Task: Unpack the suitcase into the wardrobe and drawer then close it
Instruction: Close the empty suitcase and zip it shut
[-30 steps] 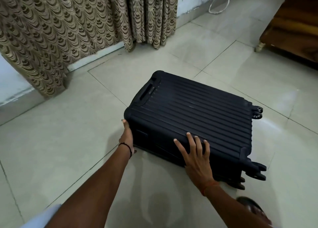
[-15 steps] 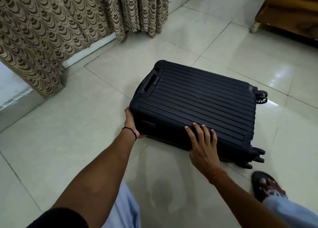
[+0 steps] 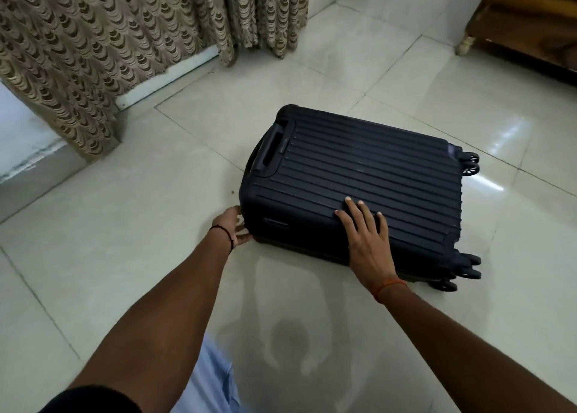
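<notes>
A dark navy ribbed hard-shell suitcase (image 3: 368,175) lies flat and closed on the tiled floor, handle end to the left, wheels to the right. My left hand (image 3: 232,227) touches its near-left corner, fingers against the side wall. My right hand (image 3: 365,234) rests flat on the lid near the front edge, fingers spread and straight. No wardrobe or drawer is in view.
Patterned beige curtains (image 3: 109,47) hang along the wall at the back left. A wooden piece of furniture (image 3: 527,16) on short legs stands at the back right. Glossy floor tiles (image 3: 125,241) surround the suitcase.
The view has shifted a little and the suitcase sits slightly further from me. My right hand lies flatter on the lid; my left hand stays at the corner.
</notes>
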